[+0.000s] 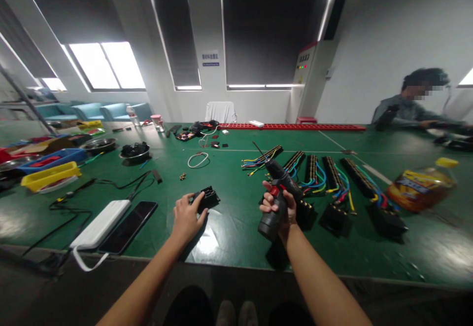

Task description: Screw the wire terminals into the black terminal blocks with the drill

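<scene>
My left hand (188,216) rests at the table with its fingers on a small black block (207,198) that has ridged slots on top; thumb and fingers close about its near end. In my right hand (279,207) is a black and red cordless screwdriver (283,180), held by its grip with the long bit pointing up and away to the left. The bit touches nothing. Right of the screwdriver lie several black terminal strips (333,172) with blue, green, yellow and red wires, some joined to black blocks (334,217). A few small brass pieces (183,176) lie beyond my left hand.
On the left are a white power bank (101,223), a phone (129,227), black cables, a yellow tray (51,177) and a metal bowl (134,153) of black parts. A bottle of orange liquid (421,188) stands at the right. Another person (410,104) sits at the far right.
</scene>
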A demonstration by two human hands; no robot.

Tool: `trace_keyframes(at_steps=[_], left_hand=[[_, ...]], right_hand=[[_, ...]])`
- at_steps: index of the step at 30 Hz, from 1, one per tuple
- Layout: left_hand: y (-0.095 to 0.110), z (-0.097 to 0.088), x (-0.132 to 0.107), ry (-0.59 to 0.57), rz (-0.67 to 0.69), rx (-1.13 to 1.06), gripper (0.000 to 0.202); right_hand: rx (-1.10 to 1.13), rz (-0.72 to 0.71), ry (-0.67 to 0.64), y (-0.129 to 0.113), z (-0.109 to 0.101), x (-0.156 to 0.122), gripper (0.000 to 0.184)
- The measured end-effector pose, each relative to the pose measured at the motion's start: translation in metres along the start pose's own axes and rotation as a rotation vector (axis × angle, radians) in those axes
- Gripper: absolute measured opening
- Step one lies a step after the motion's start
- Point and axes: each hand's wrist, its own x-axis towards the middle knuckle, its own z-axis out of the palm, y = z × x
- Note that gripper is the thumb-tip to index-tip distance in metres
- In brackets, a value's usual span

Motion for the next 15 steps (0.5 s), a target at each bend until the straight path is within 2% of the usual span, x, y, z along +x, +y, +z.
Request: trace_keyframes(at_steps=[6,10,15], left_hand=[[0.0032,0.0020,-0.0052,0.061,0.024,-0.027,0.061],[0.0018,0.0040,-0.0062,0.045,-0.018,-0.038,0.063],[-0.0008,0.0068,-0.0044,-0.010,-0.020,-0.021,0.059]], right_hand=[[0.030,-0.021,0.022,-0.0009,-0.0017,0.0021,0.053],[0.003,-0.002,-0.034,0.0010,-0.0031,0.0046,0.049],[-0.221,0.041,-0.138,0.0022,-0.0017,0.0057,0.042]])
